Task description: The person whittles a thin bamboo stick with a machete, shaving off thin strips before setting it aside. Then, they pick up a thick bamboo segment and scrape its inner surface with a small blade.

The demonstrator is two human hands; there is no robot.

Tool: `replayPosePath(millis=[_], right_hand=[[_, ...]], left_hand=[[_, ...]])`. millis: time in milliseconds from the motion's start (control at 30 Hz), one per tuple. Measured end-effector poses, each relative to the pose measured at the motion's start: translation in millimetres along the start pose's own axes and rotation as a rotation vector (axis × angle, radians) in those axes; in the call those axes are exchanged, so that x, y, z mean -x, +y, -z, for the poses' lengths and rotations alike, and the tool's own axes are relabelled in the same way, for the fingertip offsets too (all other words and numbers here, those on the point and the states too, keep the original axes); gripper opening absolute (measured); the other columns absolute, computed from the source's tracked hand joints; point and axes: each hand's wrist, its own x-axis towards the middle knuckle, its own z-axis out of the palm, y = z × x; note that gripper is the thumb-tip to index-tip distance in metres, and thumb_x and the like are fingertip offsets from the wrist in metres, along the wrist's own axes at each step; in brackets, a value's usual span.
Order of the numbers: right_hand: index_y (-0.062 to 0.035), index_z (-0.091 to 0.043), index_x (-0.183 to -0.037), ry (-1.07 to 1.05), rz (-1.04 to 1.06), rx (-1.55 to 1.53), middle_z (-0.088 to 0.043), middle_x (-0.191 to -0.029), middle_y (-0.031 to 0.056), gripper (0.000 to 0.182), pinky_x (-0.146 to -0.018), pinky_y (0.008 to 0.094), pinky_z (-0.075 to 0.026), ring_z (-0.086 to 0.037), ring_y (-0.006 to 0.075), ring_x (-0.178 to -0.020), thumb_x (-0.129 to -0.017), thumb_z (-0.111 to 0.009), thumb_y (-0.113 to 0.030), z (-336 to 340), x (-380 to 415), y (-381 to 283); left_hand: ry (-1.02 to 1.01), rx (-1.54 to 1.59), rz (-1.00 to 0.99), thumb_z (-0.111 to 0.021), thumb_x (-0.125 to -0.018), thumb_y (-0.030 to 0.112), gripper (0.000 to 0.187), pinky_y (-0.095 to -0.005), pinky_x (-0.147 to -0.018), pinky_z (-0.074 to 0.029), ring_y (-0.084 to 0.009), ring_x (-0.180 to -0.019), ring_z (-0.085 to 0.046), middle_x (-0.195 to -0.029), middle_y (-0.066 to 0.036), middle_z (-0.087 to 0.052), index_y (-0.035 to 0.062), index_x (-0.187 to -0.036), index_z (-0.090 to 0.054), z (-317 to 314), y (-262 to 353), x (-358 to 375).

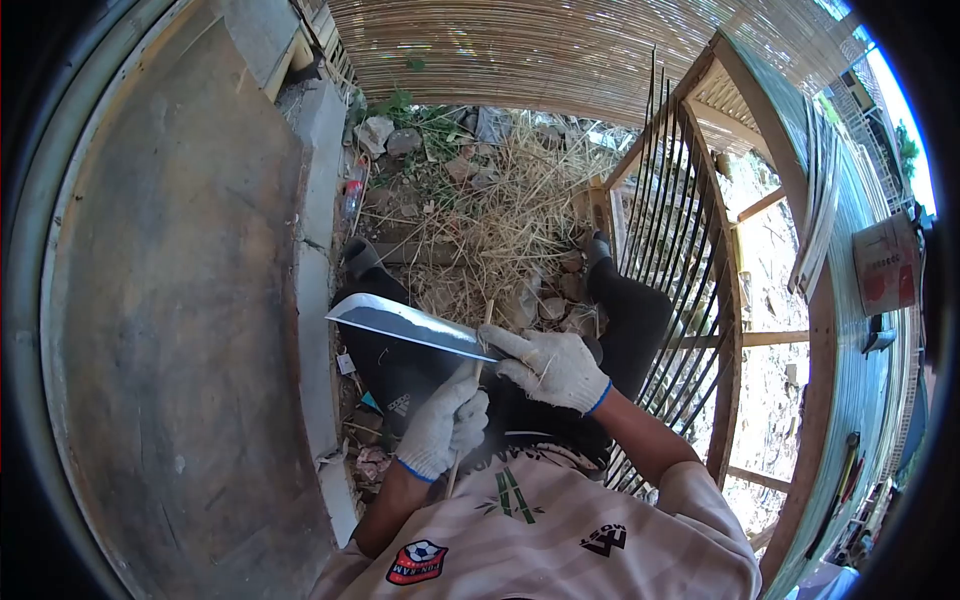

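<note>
My gloved right hand is closed around the handle of a machete. Its broad, slightly curved blade points left across my lap, with the shiny edge catching light. Most of the handle is hidden in the glove. My left hand, in a white knit glove with a blue cuff, is wrapped around a thin tan stick. The stick runs upright between my knees, its top rising past the blade and its lower end reaching my shirt. The blade's base crosses the stick just above my left fingers, close to my right fingertips.
A large wooden board stands along the left. Dry straw and stones cover the ground ahead. At right are a wooden frame with dark thin rods and a bench carrying a reddish-white container. A reed screen hangs behind.
</note>
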Motion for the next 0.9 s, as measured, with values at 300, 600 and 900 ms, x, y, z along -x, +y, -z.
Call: replayPosePath(millis=[300,600,900], right_hand=[[-0.0221,-0.05,-0.156,0.261,-0.153,0.003,-0.072,-0.093,0.0165,0.052,-0.074,0.048,-0.058,-0.073,0.0383,-0.083,-0.105,-0.059,-0.033,17,-21,42],[-0.0248,-0.051,-0.156,0.033,0.001,0.007,-0.071,-0.088,0.0164,0.054,-0.069,0.0484,-0.057,-0.073,0.0364,-0.079,-0.104,-0.062,-0.037,21,14,0],[-0.0269,-0.049,-0.157,0.046,-0.075,0.066,-0.071,-0.089,0.0177,0.054,-0.073,0.0513,-0.057,-0.073,0.0403,-0.083,-0.106,-0.056,-0.043,10,-4,30]], left_hand=[[-0.103,-0.08,0.03,-0.046,-0.113,0.02,0.055,-0.0215,-0.039,-0.031,-0.005,-0.046,-0.033,-0.068,0.005,-0.035,0.0248,-0.167,-0.034,-4,-8,21],[-0.157,0.273,0.112,-0.045,-0.114,0.023,0.023,-0.0235,-0.038,-0.029,-0.007,-0.044,-0.032,-0.068,0.004,-0.038,0.0216,-0.132,-0.06,4,-1,-6],[-0.04,-0.077,0.034,-0.045,-0.112,0.021,0.055,-0.0224,-0.039,-0.029,-0.0057,-0.046,-0.031,-0.069,0.005,-0.035,0.023,-0.166,-0.035,-10,-8,9]])
